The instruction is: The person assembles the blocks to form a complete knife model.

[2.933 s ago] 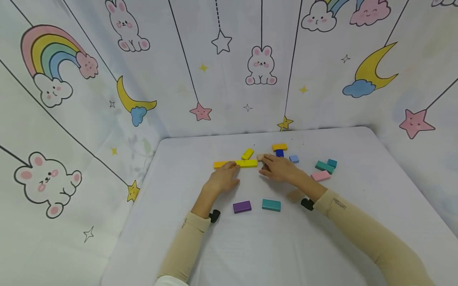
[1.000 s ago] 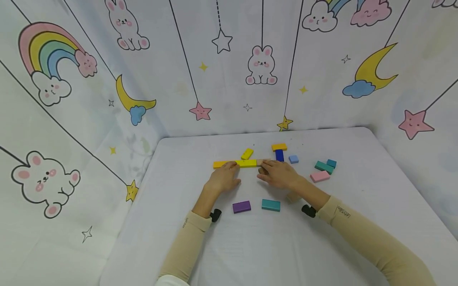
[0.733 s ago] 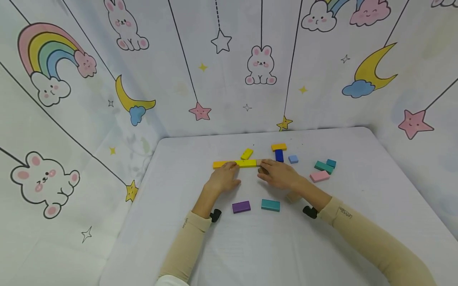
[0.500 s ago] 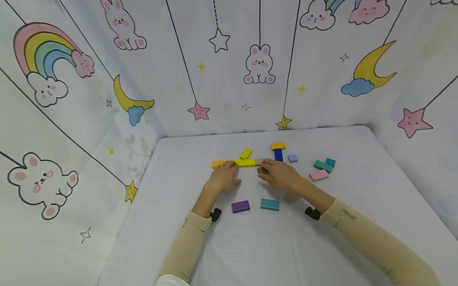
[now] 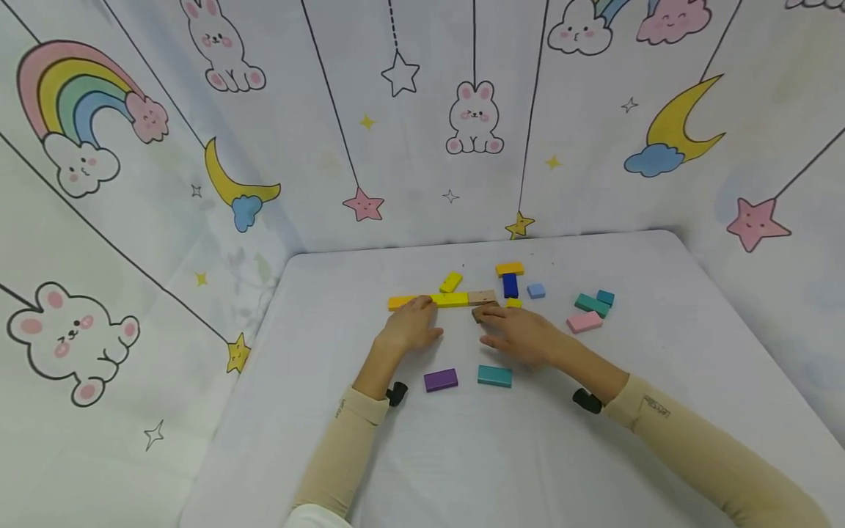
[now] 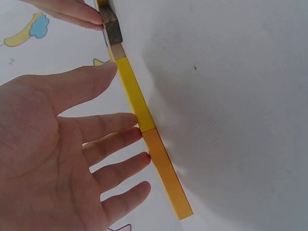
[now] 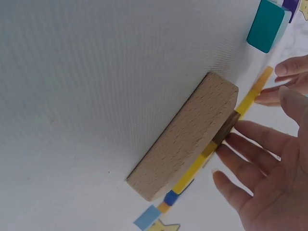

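In the head view, an orange block (image 5: 399,303), a yellow block (image 5: 450,300) and a light wooden block (image 5: 482,297) lie end to end in a row. My left hand (image 5: 411,324) rests against the near side of this row. Its fingers (image 6: 126,166) are spread fairly straight, touching the orange and yellow blocks in the left wrist view. My right hand (image 5: 524,334) has extended fingertips against a dark brown block (image 7: 225,129), just in front of the light wooden one. Past those fingers shows part of another yellow block (image 5: 513,302).
Purple (image 5: 441,380) and teal (image 5: 495,376) blocks lie nearer the body. A wooden block (image 7: 185,139) sits beneath the right wrist. Behind the row are small yellow (image 5: 452,281), orange (image 5: 510,269), dark blue (image 5: 510,285) and light blue (image 5: 536,290) blocks; pink (image 5: 584,322) and green (image 5: 592,305) ones lie right.
The light wooden block has come toward the body, into line at the yellow block's right end. My right hand has drawn back from it, uncovering it. The left hand has barely moved.
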The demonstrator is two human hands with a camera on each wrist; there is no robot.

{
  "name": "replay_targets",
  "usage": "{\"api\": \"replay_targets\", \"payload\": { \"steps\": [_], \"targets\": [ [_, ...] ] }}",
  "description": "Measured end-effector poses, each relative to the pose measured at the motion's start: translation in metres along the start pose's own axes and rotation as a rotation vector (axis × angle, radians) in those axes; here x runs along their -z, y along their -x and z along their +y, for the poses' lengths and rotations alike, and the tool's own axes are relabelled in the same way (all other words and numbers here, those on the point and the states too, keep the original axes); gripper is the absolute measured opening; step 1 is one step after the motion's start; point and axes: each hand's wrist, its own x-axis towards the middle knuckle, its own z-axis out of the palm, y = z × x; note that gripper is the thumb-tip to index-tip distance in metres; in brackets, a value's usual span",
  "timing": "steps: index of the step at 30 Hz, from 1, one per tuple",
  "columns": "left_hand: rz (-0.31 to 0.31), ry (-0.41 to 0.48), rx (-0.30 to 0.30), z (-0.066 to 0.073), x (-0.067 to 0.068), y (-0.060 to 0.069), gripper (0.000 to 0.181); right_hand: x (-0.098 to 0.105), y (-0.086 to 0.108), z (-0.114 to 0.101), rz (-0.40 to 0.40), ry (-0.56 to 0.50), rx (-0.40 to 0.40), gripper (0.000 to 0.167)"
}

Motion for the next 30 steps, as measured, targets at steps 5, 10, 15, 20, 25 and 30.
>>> {"api": "replay_targets", "payload": {
  "steps": [5, 10, 15, 20, 25, 30],
  "targets": [
    [0.005, 0.006, 0.006, -0.001, -0.001, -0.001, 0.065, 0.003, 0.004, -0.001, -0.009, 0.024, 0.004, 0.063],
    [0.007, 0.009, -0.003, 0.0, 0.0, 0.0, 0.065, 0.002, 0.007, 0.002, -0.012, 0.055, -0.014, 0.063],
    [0.011, 0.028, -0.011, 0.0, 0.002, 0.002, 0.064, 0.002, 0.013, 0.006, -0.003, 0.055, -0.025, 0.062],
    [0.008, 0.035, -0.01, 0.0, 0.002, 0.001, 0.063, 0.005, 0.018, 0.008, 0.008, 0.042, -0.033, 0.063],
    [0.005, 0.04, -0.009, -0.001, 0.003, 0.002, 0.062, 0.004, 0.021, 0.013, 0.023, 0.039, -0.045, 0.063],
    [0.0, 0.042, -0.009, -0.003, 0.003, 0.002, 0.062, 0.005, 0.023, 0.017, 0.033, 0.034, -0.067, 0.063]
  ]
}}
